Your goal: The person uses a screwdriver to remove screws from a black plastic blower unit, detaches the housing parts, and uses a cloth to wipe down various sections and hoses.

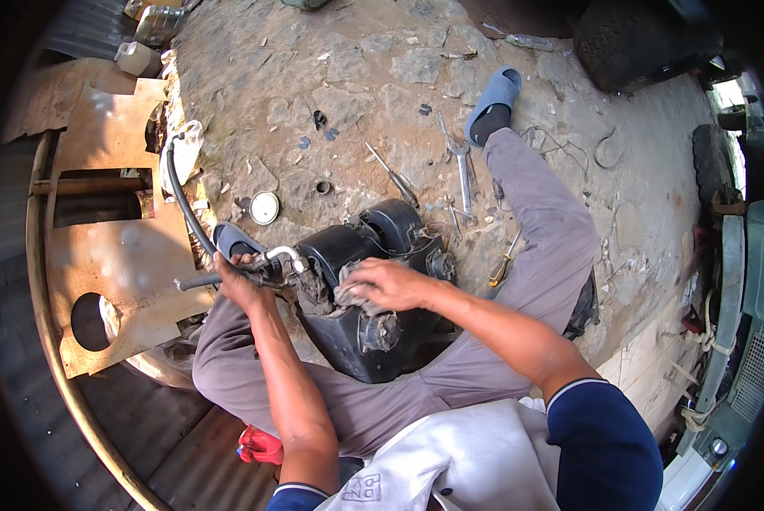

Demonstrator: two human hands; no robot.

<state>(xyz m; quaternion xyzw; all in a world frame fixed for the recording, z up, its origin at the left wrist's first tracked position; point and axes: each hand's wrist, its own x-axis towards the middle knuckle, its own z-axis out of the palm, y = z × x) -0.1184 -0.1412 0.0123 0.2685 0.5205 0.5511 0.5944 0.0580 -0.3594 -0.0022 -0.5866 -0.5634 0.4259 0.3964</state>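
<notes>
Between my legs sits a black plastic housing (pixel 339 341) with round drum-shaped parts (pixel 395 223) on its far side, like a car heater or blower unit. My left hand (pixel 244 285) is closed around black hoses at its left side. One long hose (pixel 184 200) rises to the far left, and a shorter stub (pixel 196 281) points left. Beside that hand a bent silvery pipe (pixel 284 255) curves toward the housing. My right hand (pixel 390 285) presses a crumpled grey rag (pixel 354 289) against the top of the housing, its fingers curled over the cloth.
On the rough ground ahead lie a long screwdriver (pixel 395 177), wrenches (pixel 463 175), a yellow-handled screwdriver (pixel 505 260), a round lid (pixel 264 208) and small black bits. Cut rusty sheet metal (pixel 135 272) stands at left. A tire (pixel 646 43) is far right, a vehicle front (pixel 740 358) at right.
</notes>
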